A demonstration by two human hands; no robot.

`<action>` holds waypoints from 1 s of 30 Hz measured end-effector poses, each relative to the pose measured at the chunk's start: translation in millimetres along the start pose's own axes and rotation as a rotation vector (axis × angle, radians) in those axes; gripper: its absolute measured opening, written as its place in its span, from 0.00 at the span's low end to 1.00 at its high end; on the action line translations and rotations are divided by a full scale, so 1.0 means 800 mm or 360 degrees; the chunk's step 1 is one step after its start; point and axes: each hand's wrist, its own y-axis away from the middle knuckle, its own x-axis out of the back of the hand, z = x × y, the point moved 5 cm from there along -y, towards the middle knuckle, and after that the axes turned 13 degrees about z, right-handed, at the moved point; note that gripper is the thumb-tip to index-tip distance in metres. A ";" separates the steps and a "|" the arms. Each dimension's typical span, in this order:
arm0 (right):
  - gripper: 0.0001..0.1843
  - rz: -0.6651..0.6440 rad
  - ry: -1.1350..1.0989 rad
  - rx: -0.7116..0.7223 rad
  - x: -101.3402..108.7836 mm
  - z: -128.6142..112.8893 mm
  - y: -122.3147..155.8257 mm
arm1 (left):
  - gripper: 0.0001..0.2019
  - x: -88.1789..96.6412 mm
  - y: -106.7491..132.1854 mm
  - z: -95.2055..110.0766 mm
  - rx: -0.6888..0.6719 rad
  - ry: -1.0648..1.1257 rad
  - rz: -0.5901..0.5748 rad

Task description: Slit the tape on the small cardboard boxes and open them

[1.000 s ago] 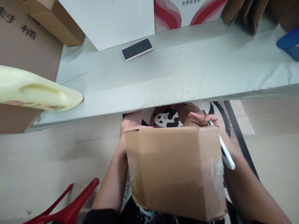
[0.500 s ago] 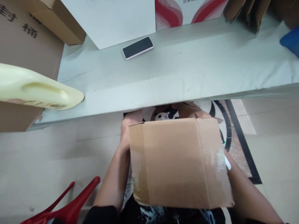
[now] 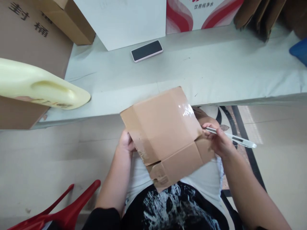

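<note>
A brown cardboard box is held tilted over my lap, its far corner above the table's front edge. Shiny tape clings to its right side, and a flap hangs toward me. My left hand grips the box's left edge, with its fingers partly hidden behind the cardboard. On the right, my right hand is closed around a white utility knife, whose rear end points right. Its fingertips are by the box's right corner; whether they also hold the cardboard I cannot tell.
A phone lies on the cloth-covered table. Behind it stand a white box and a red-and-white carton. At left is a pale yellow bottle. A red stool stands on the floor at lower left.
The box has turned and moved up and away from me, bringing a hanging flap into view. My right hand, hidden behind the box before, now shows with the utility knife.
</note>
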 end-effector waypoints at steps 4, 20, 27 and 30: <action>0.40 -0.0120 -0.0071 -0.0076 0.004 0.000 0.019 | 0.11 0.008 -0.002 0.001 0.0068 0.0023 0.0000; 0.27 0.0240 -0.0363 0.0396 0.036 -0.063 0.018 | 0.22 -0.003 -0.007 0.007 -0.0273 0.0272 0.0043; 0.21 0.0275 0.0059 0.0620 0.017 -0.041 0.020 | 0.27 -0.076 -0.019 -0.010 -0.0345 0.0072 -0.0222; 0.20 0.0407 0.0210 0.0779 0.040 -0.072 -0.004 | 0.30 -0.122 -0.045 0.011 -0.1035 -0.0833 -0.0179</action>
